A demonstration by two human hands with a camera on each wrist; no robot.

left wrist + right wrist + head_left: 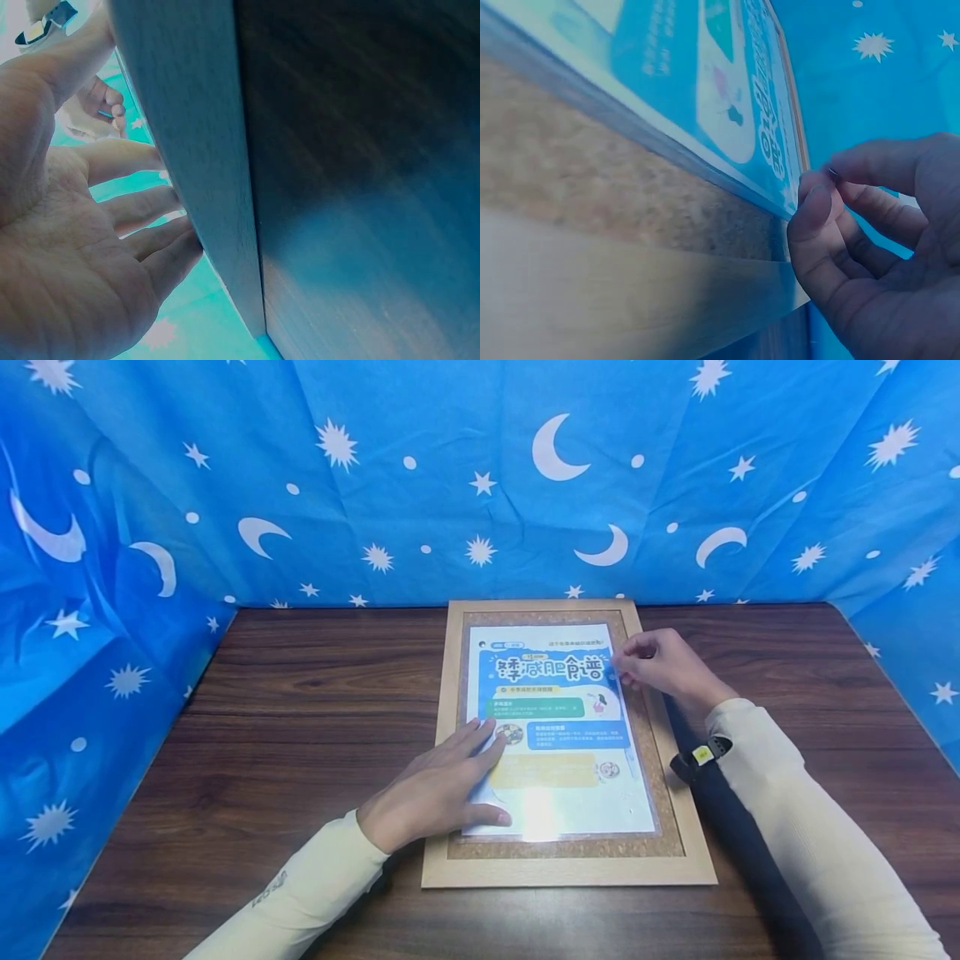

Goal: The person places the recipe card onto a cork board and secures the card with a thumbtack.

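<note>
A glossy printed sheet point(558, 735) lies on a wood-framed cork board point(690, 827). My left hand point(431, 785) rests, fingers spread, on the sheet's lower left and across the frame's left side. In the left wrist view its straight fingers reach past the frame edge. At the sheet's upper right edge is my right hand point(663, 668), thumb and forefinger pinched together. The right wrist view shows a tiny dark, shiny piece point(834, 172) between those fingertips; most of it is hidden. The other fingers of that hand are curled.
The board lies flat on a dark wood-grain table point(322, 693), its top edge near the back. A blue cloth point(450, 468) with white moons and stars stands behind the table and at both sides. A black band with a yellow face point(703, 754) is on the right wrist.
</note>
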